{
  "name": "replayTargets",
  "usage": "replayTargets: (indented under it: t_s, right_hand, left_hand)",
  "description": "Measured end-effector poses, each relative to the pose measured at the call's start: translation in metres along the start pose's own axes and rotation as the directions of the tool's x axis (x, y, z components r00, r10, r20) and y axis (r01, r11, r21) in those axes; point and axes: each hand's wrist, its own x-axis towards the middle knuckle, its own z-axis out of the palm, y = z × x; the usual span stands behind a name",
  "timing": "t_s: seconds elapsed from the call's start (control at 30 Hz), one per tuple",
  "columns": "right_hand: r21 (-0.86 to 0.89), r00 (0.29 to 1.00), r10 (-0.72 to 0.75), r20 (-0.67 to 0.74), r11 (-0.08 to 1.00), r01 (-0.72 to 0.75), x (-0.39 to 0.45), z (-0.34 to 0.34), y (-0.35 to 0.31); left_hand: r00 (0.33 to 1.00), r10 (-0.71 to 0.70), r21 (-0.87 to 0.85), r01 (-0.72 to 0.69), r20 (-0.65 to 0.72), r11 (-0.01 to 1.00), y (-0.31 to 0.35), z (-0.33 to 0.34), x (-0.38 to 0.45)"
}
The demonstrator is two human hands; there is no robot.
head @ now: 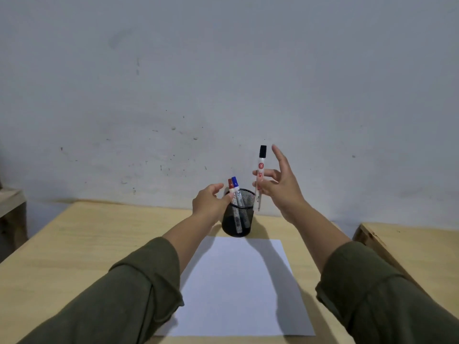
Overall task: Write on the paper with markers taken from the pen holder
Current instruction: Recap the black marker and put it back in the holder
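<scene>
A black mesh pen holder (244, 223) stands on the wooden table just beyond a blank white sheet of paper (236, 286). A red-capped marker (231, 186) and a blue-capped marker (235, 184) stick up out of it. My left hand (211, 202) grips the holder's left rim and side. My right hand (278, 187) pinches a black-capped white marker (260, 170) upright between thumb and fingers, with its lower end just above the holder's right rim. The index finger points up.
The light wooden table (74, 244) reaches back to a stained grey wall (223, 83). A second wooden surface (409, 247) sits to the right across a narrow gap. Part of a wooden shelf (10, 202) shows at the far left.
</scene>
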Motion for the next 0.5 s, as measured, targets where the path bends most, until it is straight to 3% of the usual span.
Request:
replayTargets:
  t_s: [0.33,0.5]
  right_hand:
    - [-0.323,0.989,-0.109,0.098,0.937,0.135,0.052,0.01,0.041]
    - [-0.472,0.985,-0.075,0.155,0.87,0.141,0.055,0.007,0.058]
  left_hand:
    - [0.994,-0.018,-0.062,0.025,0.106,0.998,-0.03,0.014,0.032]
    - [0.991,-0.002,-0.118,0.017,0.131,0.993,-0.037,0.019,0.036]
